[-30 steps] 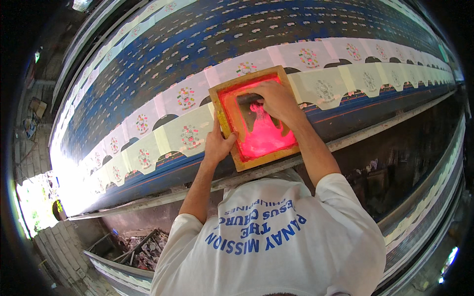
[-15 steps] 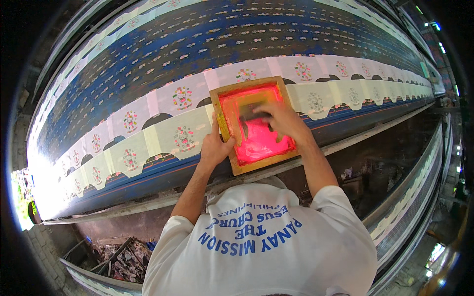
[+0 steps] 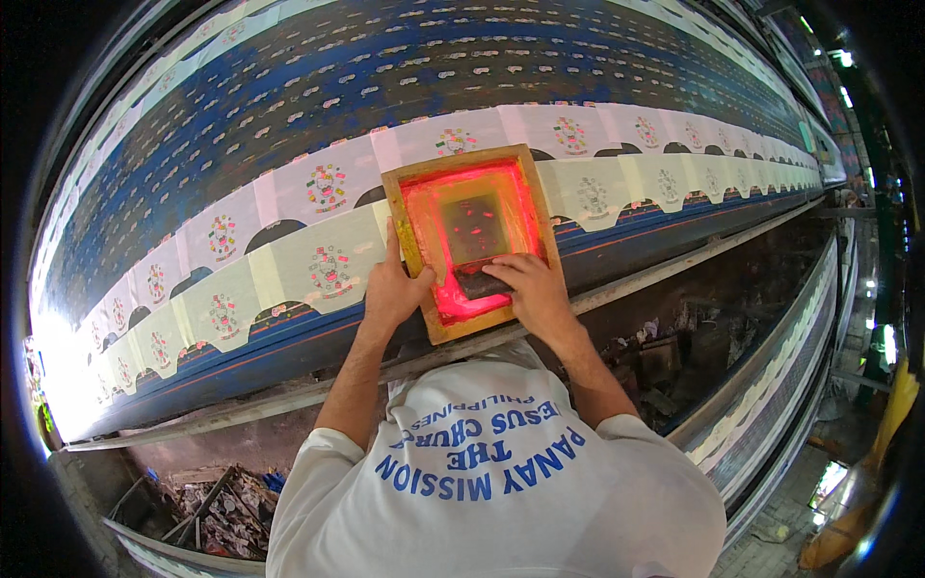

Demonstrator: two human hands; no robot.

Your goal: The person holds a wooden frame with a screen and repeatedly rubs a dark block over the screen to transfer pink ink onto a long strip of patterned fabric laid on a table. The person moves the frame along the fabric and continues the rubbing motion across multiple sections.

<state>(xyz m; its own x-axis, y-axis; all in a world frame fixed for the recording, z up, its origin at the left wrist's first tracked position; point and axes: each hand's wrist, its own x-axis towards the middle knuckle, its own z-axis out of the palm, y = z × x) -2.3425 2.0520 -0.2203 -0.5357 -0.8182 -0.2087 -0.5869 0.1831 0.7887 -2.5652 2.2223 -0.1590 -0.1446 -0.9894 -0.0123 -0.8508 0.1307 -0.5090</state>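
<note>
A wooden screen printing frame (image 3: 413, 226) lies slightly tilted across the cream fabric pieces (image 3: 362, 236). Bright pink ink coats the inside of its border. The mesh window (image 3: 474, 223) looks olive, with small pink spots. My left hand (image 3: 393, 292) grips the left side of the frame, its index finger stretched along the outer edge and its thumb over the wood. In my right hand (image 3: 536, 292) is a dark squeegee (image 3: 474, 280), pressed on the screen at the near end of the window. My right fingers lie over the squeegee's right part.
A long blue table (image 3: 318, 344) carries rows of white fabric pieces (image 3: 279, 188) printed with small colourful figures. Along its near side runs a ledge (image 3: 617, 293). Scraps and debris (image 3: 220, 511) lie below at left. More racks (image 3: 800, 356) stand at right.
My right hand has drawn the squeegee from the far part of the screen to the near end. Pink ink no longer covers the near middle. My left hand keeps its grip on the frame.
</note>
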